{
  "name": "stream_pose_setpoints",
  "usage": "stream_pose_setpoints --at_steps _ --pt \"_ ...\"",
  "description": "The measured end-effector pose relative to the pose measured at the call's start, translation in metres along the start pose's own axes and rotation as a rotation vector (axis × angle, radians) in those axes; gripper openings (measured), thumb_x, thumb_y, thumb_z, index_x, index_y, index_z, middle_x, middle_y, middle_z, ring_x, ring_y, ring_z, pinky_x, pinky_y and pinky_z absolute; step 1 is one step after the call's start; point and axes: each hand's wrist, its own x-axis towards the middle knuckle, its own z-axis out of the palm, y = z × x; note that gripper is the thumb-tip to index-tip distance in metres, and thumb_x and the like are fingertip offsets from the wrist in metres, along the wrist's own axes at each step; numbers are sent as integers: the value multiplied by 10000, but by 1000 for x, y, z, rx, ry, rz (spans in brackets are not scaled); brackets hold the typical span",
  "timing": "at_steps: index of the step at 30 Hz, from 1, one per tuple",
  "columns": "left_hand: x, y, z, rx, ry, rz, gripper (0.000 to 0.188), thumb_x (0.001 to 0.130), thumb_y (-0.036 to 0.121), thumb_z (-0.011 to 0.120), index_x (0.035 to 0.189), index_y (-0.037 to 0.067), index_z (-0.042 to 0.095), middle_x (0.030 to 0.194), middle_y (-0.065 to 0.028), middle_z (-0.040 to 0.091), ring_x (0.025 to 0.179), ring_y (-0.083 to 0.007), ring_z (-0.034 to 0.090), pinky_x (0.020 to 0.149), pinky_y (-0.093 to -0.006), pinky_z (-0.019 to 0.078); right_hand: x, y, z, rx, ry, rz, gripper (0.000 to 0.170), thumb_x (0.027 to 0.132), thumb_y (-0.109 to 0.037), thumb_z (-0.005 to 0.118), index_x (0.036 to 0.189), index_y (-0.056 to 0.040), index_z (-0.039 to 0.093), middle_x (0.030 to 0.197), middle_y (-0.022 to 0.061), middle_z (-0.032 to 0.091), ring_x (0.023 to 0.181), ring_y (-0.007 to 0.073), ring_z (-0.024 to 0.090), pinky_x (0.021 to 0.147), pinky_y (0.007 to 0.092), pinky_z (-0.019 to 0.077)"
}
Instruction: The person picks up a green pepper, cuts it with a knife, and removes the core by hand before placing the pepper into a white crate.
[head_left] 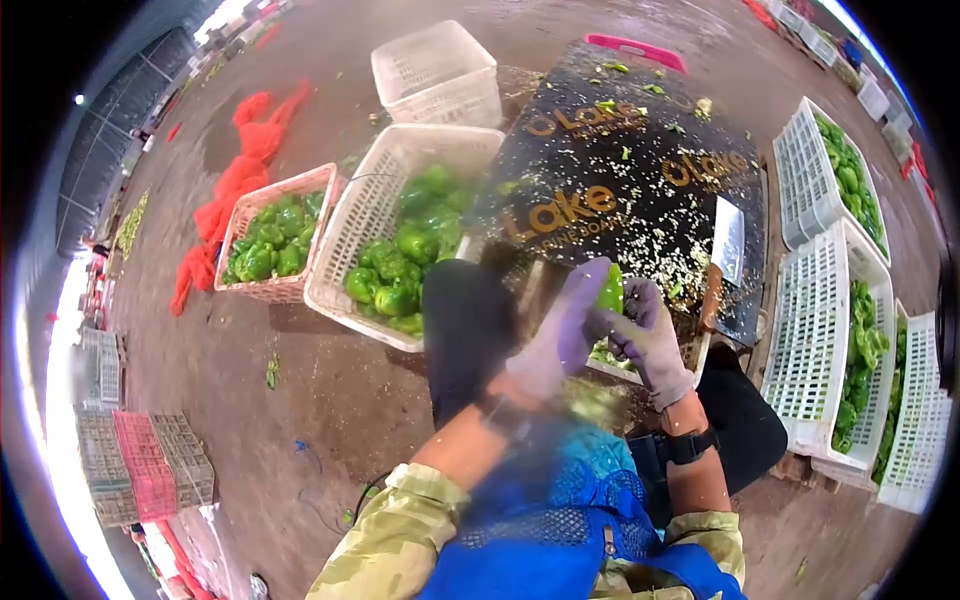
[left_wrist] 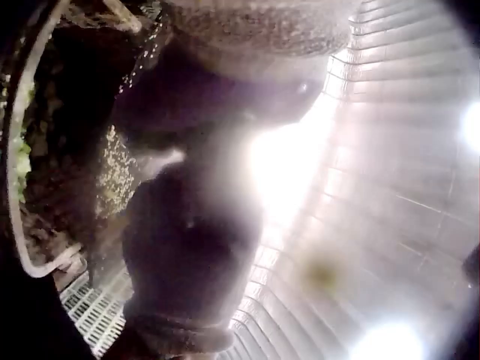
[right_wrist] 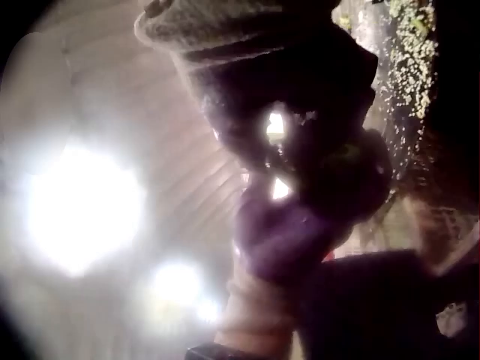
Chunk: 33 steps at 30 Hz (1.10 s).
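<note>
Green pepper (head_left: 611, 289), centre of frame: gripped in gloved left hand (head_left: 570, 325), held too by curled fingers of gloved right hand (head_left: 648, 338). Right of centre: knife (head_left: 729, 242) on speckled black board (head_left: 543, 160).

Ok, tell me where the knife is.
In the head view, the knife lies on the right side of the black board, its wooden handle pointing toward the person, near the right hand.

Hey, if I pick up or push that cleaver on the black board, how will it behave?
The cleaver will likely feel stiff, given its broad, metallic blade. It's probably blade-heavy, since the handle looks slimmer. Pushed, it may slide rather than roll, as the blade lies flat on the black board.
</note>
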Motion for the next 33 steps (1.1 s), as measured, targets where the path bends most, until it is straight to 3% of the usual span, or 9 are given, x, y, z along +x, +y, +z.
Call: stream_pose_setpoints --at_steps 5,6,11,17,23,25,28,29,33 --pt "6 17 8 -457 -101 -248 417 956 112 453 1358 44 364 1293 -106 470 1198 -201 472 976 -319 428 -8 -3 -30 327 -19 69 426 861 -155 592 1227 -27 417 945 49 551 659 81 518 533 191 407" --pt "0 13 11 -208 -236 28 420 957 117 461 1360 51 365 1313 -105 453 1191 -202 477 977 -325 431 -12 -6 -32 335 0 8 459 870 -232 600 1250 -37 430 1001 25 550 737 70 515 596 186 411" --pt "7 20 17 44 -30 -149 408 958 150 483 1336 25 392 1285 -92 486 1155 -183 492 948 -303 434 -11 5 -39 352 -62 95 495 844 -322 669 1208 -38 490 946 9 574 714 74 513 591 193 409" --pt "14 6 13 33 -66 -92 393 952 207 508 1301 47 426 1231 -123 531 1106 -225 539 936 -354 455 22 60 -48 -124 53 7 578 783 -281 746 1202 21 487 1021 84 619 800 126 601 612 236 486" --pt "17 5 9 160 -124 -1 464 940 272 504 1342 67 397 1284 -130 497 1174 -276 494 1002 -408 403 21 34 -38 106 32 -218 635 744 -244 781 1222 -69 401 845 7 573 588 76 489 474 198 401" --pt "20 19 18 -76 -15 -105 463 971 347 401 1344 73 413 1294 -138 493 1181 -259 492 1008 -403 396 7 3 -51 356 -68 -95 639 747 -149 766 1267 -47 408 1017 38 588 779 100 566 616 230 483" --pt "28 15 -10 975 -188 302 512 965 419 353 1358 94 399 1322 -138 472 1201 -261 472 981 -417 418 -17 -35 -59 1041 -410 -216 624 789 -149 721 1314 -65 395 1231 76 532 1136 203 537 937 328 477" --pt "32 12 -10 893 -184 245 520 959 430 361 1357 96 401 1327 -138 468 1196 -261 472 973 -418 424 -28 -39 -62 1209 -468 -147 681 753 -117 752 1328 -71 389 1230 64 537 1103 214 554 931 338 478" --pt "41 1 41 -162 -97 -374 614 877 506 506 1325 92 443 1338 -114 453 1112 -262 507 942 -394 441 -4 12 -55 438 -74 19 624 756 -175 750 1277 -26 441 1178 100 567 1036 222 577 929 331 461"
